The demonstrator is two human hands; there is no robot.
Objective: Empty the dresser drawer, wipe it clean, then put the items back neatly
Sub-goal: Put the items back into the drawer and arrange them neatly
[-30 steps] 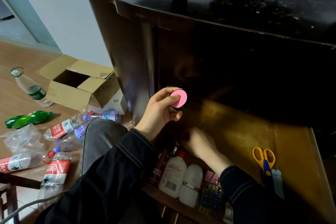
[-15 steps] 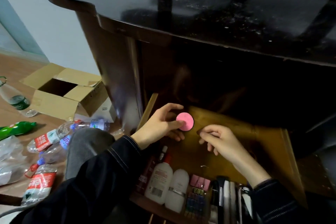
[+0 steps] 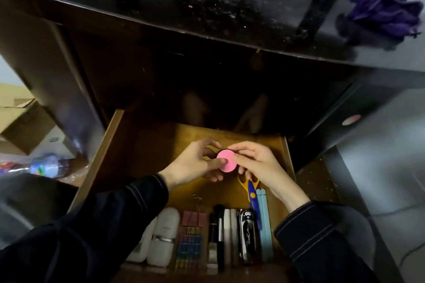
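Note:
The wooden drawer (image 3: 110, 149) stands pulled out of the dark dresser (image 3: 207, 14). Over its middle, my left hand (image 3: 195, 163) and my right hand (image 3: 257, 165) both pinch a small round pink-lidded compact (image 3: 226, 160). Along the drawer's near edge lie white bottles (image 3: 164, 236), pink and coloured binder clips (image 3: 190, 234), a black brush (image 3: 219, 232), white tubes (image 3: 230, 234), a nail clipper (image 3: 247, 234) and a light blue file (image 3: 264, 225). Yellow-handled scissors (image 3: 250, 188) lie partly under my right hand.
A crumpled purple cloth (image 3: 386, 14) sits on the dresser top at the right. An open cardboard box (image 3: 20, 122) and plastic bottles (image 3: 48, 165) lie on the floor to the left. A dark panel (image 3: 358, 117) stands right of the drawer.
My view has swung right and down over the drawer. My right hand has come up and taken hold of the pink compact beside my left hand, which has lowered it over the drawer's middle.

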